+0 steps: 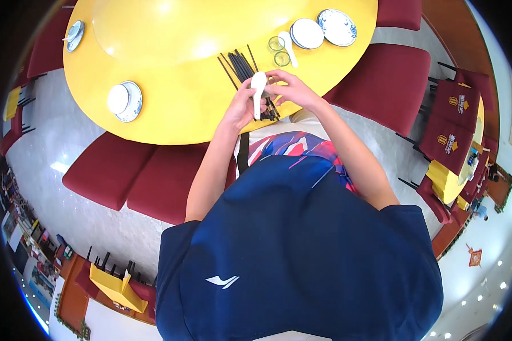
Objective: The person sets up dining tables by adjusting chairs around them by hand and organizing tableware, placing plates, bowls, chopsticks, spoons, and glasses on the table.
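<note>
My left hand [240,108] is closed around a white soup spoon [258,85], its bowl pointing away from me and its handle towards me. Close by on the right, my right hand [293,90] curves its fingers and thumb beside the spoon's bowl. Something small and partly see-through shows between them, too hidden to name. Beneath both hands a bundle of black chopsticks [242,66] lies on the yellow tabletop [170,108], some fanned out at the far end. Another white spoon [288,49] rests beside two small glasses [281,58] beyond my right hand.
White plates [307,34] and a blue-patterned plate [337,27] lie at the far right. A bowl [118,99] on a saucer sits at the left, with another cup and saucer [75,35] farther off. Dark red chairs [381,85] surround the round table.
</note>
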Tool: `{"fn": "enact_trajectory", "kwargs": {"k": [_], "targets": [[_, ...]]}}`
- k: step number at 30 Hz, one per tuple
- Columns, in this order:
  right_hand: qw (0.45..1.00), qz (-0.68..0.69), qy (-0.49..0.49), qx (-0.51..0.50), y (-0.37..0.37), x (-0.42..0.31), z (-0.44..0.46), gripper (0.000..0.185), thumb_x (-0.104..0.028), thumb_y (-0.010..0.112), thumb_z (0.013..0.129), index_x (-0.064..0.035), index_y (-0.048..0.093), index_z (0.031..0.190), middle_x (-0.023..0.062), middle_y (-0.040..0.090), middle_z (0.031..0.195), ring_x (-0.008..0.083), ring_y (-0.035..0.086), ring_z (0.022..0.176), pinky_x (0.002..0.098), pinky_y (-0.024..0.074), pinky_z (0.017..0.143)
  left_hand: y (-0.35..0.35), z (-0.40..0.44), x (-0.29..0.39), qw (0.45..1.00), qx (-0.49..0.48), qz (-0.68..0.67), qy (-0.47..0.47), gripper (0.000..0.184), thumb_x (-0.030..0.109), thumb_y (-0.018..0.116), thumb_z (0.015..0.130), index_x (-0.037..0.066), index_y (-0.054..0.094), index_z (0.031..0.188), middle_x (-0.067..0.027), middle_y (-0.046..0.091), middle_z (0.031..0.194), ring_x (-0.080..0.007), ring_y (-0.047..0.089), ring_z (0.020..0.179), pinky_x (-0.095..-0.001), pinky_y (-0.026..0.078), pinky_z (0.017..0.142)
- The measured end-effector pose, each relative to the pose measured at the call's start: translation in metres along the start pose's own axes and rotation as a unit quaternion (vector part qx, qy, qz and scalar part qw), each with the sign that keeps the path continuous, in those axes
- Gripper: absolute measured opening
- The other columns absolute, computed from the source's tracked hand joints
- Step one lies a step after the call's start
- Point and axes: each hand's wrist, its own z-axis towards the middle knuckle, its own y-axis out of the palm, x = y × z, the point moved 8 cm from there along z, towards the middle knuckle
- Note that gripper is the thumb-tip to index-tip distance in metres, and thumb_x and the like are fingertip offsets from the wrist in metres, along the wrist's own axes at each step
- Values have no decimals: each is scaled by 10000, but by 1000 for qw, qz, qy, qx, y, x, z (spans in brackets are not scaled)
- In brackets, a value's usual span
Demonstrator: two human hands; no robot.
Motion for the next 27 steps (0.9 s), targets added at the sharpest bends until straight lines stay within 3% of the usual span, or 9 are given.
{"fn": "enact_trajectory", "kwargs": {"k": [2,4,7,10,12,14,17,22,27], "targets": [[998,-46,-41,-19,8,-8,2,421,-216,678,886,-58,560,1258,80,609,1082,114,635,713,246,537,618,-4,-2,4,999,-27,13,-16,481,190,543,920,127,361,1362,-80,540,1054,-152,555,726,-283,505,632],[994,-83,-63,-38,14,-17,8,483,-197,733,841,-53,560,1269,91,596,1096,110,628,732,251,537,632,-8,-6,11,999,-11,28,-11,449,200,515,940,115,370,1356,-74,538,1030,-138,543,744,-265,492,632],[984,-151,-97,1,12,-27,22,517,-223,757,810,-60,572,1265,78,600,1079,117,630,757,265,527,657,-23,-11,23,998,56,4,43,376,140,370,997,-2,355,1345,-122,559,1070,-147,544,756,-260,473,649],[959,-250,-125,45,5,-43,36,536,-265,765,770,-89,580,1241,87,605,1099,157,642,859,307,524,715,-43,-14,30,992,90,-48,70,361,142,374,1005,-64,393,1301,-143,578,1092,-132,537,747,-249,466,646],[845,-418,-285,172,-3,-77,39,533,-275,745,750,-112,566,1225,101,604,1116,223,626,952,351,520,794,-50,-22,35,993,73,-36,91,353,149,387,1009,-82,418,1274,-144,594,1074,-122,535,744,-243,467,645],[833,-473,-234,165,-8,-84,51,533,-255,727,741,-119,546,1223,101,601,1126,269,594,1017,382,502,856,-54,-31,36,992,57,-26,110,350,155,400,1012,-100,444,1247,-146,609,1057,-112,533,741,-237,469,643],[702,-655,-251,121,-8,-86,87,513,-246,733,742,-128,555,1208,66,612,1133,266,571,1066,408,473,895,-61,-49,32,986,108,-24,121,326,165,453,1009,-84,502,1213,-130,630,983,-94,531,725,-230,469,627],[651,-724,-214,73,0,-74,111,477,-214,737,723,-116,590,1167,56,639,1108,250,548,1108,432,436,925,-74,-71,23,975,194,3,106,300,186,521,995,-66,572,1151,-112,661,941,-77,513,665,-231,456,590],[615,-776,-129,55,-3,-54,128,486,-246,746,731,-125,587,1174,59,654,1096,259,545,1113,462,421,923,-69,-80,19,980,143,101,98,286,199,522,997,-58,607,1088,-100,668,880,-67,484,617,-218,394,550]]}}
